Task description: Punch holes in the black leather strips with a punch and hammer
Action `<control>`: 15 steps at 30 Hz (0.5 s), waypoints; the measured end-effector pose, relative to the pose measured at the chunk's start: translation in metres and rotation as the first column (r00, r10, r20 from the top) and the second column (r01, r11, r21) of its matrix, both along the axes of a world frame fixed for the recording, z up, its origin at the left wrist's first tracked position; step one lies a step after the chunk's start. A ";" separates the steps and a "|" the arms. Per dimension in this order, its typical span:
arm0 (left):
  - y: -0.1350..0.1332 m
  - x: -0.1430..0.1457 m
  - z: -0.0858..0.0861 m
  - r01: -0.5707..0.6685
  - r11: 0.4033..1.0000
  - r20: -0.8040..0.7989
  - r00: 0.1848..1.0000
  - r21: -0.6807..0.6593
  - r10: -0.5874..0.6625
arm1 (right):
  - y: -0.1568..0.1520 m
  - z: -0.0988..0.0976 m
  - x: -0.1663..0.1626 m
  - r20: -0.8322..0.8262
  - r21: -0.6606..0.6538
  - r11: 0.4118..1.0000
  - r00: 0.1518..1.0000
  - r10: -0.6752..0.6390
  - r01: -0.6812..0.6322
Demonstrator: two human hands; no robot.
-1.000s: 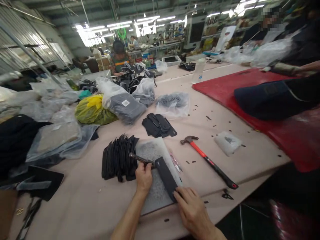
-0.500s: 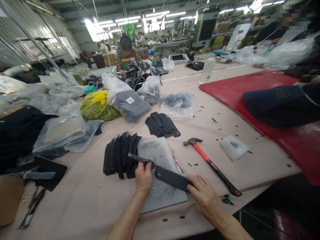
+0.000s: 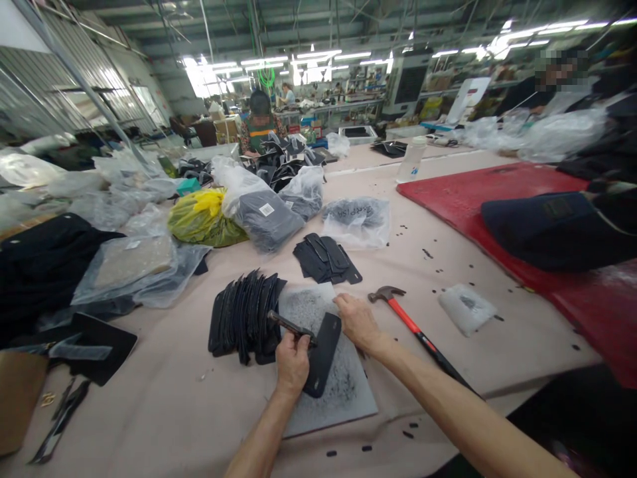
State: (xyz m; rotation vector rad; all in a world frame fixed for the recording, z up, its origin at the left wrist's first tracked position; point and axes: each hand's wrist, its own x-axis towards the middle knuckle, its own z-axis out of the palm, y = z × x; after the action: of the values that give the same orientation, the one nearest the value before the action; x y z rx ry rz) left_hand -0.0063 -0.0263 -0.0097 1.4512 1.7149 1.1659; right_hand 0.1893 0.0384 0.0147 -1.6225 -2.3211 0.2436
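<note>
Black panel (image 3: 324, 362) on a speckled board (image 3: 358, 395), hands apart.
The left hand (image 3: 292, 364) grips a slanted punch-like tool (image 3: 287, 323); whether the right hand (image 3: 357, 322) holds the panel's far end, I cannot tell. Positioning seems in hand; the next move likely calls for a steady panel. Beyond, a small clear bag (image 3: 468, 309) and a lettered bag (image 3: 356, 224) hold dark items; the yellow bag (image 3: 205, 221) hides its contents.

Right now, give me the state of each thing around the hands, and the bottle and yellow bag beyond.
Left hand: closed on the metal tool
Metal tool: held aslant
Right hand: fingers bent near the black panel; contact unclear
Black panel: unfolded, over the board
Board: flat, speckled
Hammer: lying, unheld
Panel stack: packed on edge
Loose panels: lying overlapped
Bottle: upright
Yellow bag: filled
</note>
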 end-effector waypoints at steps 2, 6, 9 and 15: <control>-0.003 0.001 0.003 0.003 1.000 -0.007 1.000 0.005 -0.003 | -0.007 -0.001 -0.010 -0.001 -0.004 0.995 0.995 -0.101 0.101; -0.015 0.004 0.006 -0.004 1.000 0.009 1.000 -0.020 0.004 | -0.050 -0.005 -0.017 -0.011 -0.014 0.978 0.978 -0.209 0.209; -0.029 0.008 0.003 -0.042 0.998 0.027 0.999 -0.043 0.043 | -0.081 -0.012 -0.024 -0.011 -0.007 0.976 0.976 -0.216 0.216; -0.043 0.016 0.001 -0.101 0.994 0.061 0.993 -0.043 0.103 | -0.079 -0.020 -0.032 0.007 -0.050 0.995 0.996 -0.088 0.088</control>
State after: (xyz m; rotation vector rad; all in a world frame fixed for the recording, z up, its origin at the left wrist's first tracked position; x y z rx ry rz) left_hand 0.0097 -0.0689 -0.0090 1.3030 1.7767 1.2112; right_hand 0.1568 -0.0404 -0.0053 -1.7466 -2.2577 0.2803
